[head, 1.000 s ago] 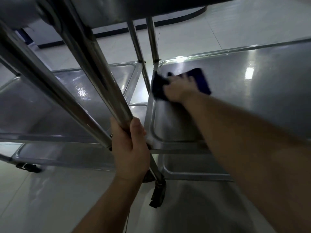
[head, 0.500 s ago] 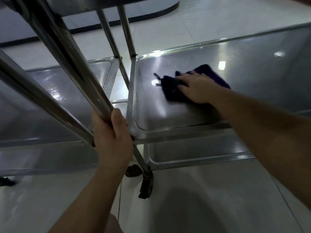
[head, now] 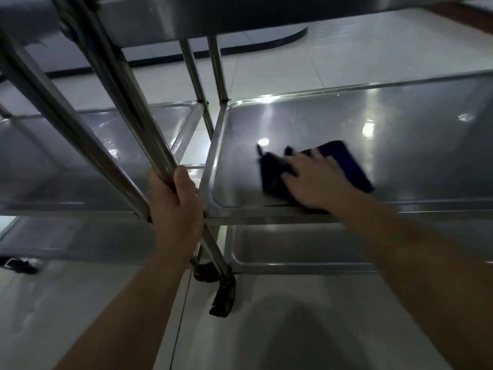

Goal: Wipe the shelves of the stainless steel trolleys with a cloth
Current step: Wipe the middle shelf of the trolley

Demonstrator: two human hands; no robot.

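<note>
Two stainless steel trolleys stand side by side. My right hand (head: 317,180) lies flat, fingers spread, pressing a dark blue cloth (head: 344,161) onto the middle shelf (head: 400,145) of the right trolley, near its front left corner. My left hand (head: 177,206) grips the slanted steel post (head: 128,113) at the near corner of that trolley, thumb wrapped over it. The middle shelf of the left trolley (head: 80,156) lies to the left, at the same height.
The upper shelf (head: 240,14) hangs overhead. Bottom shelves (head: 293,252) sit just above the pale tiled floor. A black castor (head: 222,295) stands by the near post, another castor (head: 18,264) at the far left. Two upright posts (head: 208,76) stand between the trolleys.
My right hand has slid the cloth from the shelf's back left corner toward the front and right. My left hand keeps its grip on the post.
</note>
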